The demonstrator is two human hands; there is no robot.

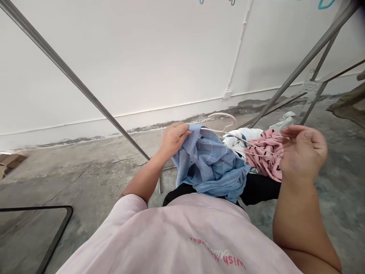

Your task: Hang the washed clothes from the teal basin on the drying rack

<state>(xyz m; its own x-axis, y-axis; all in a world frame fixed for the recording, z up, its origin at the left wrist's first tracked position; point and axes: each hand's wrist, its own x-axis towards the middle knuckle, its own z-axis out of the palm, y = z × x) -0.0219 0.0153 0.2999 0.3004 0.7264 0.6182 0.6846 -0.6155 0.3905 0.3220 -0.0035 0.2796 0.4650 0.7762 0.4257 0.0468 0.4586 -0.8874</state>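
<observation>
A blue checked shirt (213, 160) hangs from my left hand (175, 139), whose fingers pinch its collar area. The shirt drapes down over my lap in loose folds. A pale pink clothes hanger (228, 131) has its left end inside the shirt's neck, and its hook points up toward the wall. My right hand (305, 150) is closed round the hanger's other end, which sticks out of the shirt to the right. Behind the hanger lie a pink garment with dark marks (265, 152) and a white garment (245, 135), both crumpled.
Metal rack poles slant on the left (76, 80) and right (305, 64). A pale cloth (285, 120) lies by the right rack, and an olive garment (350, 102) hangs at the far right. A cardboard box (13, 161) and a black frame (61, 228) are at left.
</observation>
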